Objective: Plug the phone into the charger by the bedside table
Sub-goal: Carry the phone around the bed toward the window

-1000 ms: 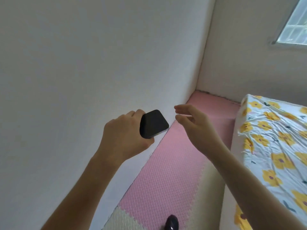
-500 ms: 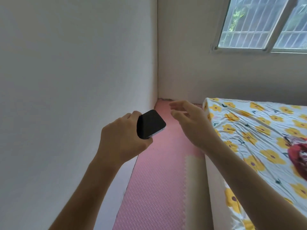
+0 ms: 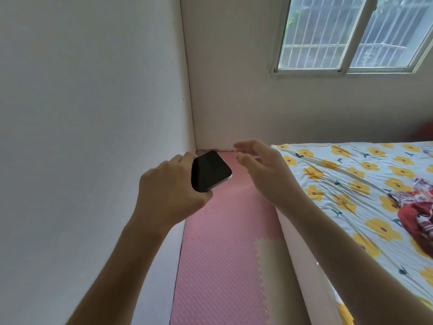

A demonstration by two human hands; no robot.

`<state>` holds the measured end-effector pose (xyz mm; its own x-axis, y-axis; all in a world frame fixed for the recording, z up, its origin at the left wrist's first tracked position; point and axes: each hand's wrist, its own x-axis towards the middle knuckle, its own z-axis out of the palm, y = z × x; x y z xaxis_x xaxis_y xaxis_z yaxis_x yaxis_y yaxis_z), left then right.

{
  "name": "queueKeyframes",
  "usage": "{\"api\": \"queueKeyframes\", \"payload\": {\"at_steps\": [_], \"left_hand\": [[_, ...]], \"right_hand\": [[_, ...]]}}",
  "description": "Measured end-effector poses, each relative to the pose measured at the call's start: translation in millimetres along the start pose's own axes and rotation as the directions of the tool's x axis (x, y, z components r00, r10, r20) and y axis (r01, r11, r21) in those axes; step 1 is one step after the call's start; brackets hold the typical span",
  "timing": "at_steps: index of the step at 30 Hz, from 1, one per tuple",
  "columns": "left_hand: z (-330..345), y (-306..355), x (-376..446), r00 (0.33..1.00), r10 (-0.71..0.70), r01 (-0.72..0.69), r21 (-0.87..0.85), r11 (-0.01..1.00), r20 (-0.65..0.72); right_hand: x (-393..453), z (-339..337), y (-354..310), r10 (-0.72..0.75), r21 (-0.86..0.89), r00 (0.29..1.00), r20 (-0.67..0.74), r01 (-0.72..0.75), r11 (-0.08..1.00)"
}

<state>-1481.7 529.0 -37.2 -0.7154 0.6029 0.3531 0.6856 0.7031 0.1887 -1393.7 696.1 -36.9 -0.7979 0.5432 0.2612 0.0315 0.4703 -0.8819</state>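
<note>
Head view, single frame. Phone (image 3: 210,171), dark screen facing up, sits at centre of frame, gripped at its lower end by the left hand (image 3: 171,192), fingers curled round it. Right hand (image 3: 262,170) hangs just beside the phone, to its right, not touching it, fingers loosely spread and holding nothing. Pink foam floor mat (image 3: 218,266) runs down the lower centre between a white wall (image 3: 89,113) on the left and a bed (image 3: 365,198) with a yellow-flowered sheet on the right. Barred window (image 3: 351,34) occupies the upper right. Red patterned cloth (image 3: 419,207) lies on the bed at the right edge. No charger, cable or bedside table appears anywhere in frame. Step in hand, by judgement: carrying the phone while looking for the charger; plugging not yet begun. Next move calls for finding the cable end, likely taking it in the free right hand, and aligning it with the phone's port.
</note>
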Motion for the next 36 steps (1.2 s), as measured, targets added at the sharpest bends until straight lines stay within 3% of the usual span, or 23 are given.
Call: {"api": "queueKeyframes", "payload": {"at_steps": [8, 19, 36], "left_hand": [[36.6, -31.9, 121.3, 0.996, 0.091, -0.088, -0.107, 0.990, 0.019], [111.4, -23.7, 261.5, 0.983, 0.158, -0.140, -0.178, 0.974, 0.094], [202.1, 34.3, 525.9, 0.988, 0.153, -0.156, -0.134, 0.979, -0.029]], "right_hand": [[91.8, 20.0, 15.6, 0.071, -0.005, 0.990, -0.125, -0.072, 0.997], [220.4, 5.1, 72.4, 0.131, 0.028, 0.961, -0.245, -0.129, 0.991], [481.1, -69.2, 172.1, 0.131, 0.014, 0.976, -0.175, -0.130, 0.991]]}}
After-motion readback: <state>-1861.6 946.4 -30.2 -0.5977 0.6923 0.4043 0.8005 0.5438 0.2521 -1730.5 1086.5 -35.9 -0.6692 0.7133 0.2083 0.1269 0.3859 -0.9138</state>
